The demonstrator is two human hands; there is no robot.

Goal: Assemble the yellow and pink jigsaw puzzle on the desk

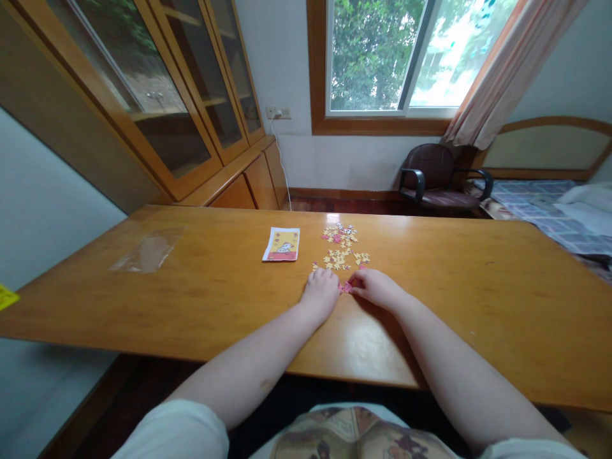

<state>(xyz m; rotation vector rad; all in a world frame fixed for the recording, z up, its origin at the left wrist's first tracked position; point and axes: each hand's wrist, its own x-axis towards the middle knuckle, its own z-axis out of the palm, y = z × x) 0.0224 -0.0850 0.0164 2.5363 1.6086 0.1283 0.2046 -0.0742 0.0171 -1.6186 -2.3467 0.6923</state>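
Near the middle of the wooden table, pink jigsaw puzzle pieces lie between my two hands. My right hand pinches a pink piece between thumb and forefinger. From the other side, my left hand has its fingers curled down over the left end of the pink pieces; its thumb side touches them, and the fingertips are partly hidden. Just beyond my hands lies a cluster of yellow puzzle pieces, with a few more by my right fingers. Farther back sits a mixed pile of yellow, pink and pale pieces.
A picture card with a yellow and red cartoon lies left of the pieces. A clear plastic bag rests on the table at the left. Beyond the table are a glass-door cabinet, an armchair and a bed.
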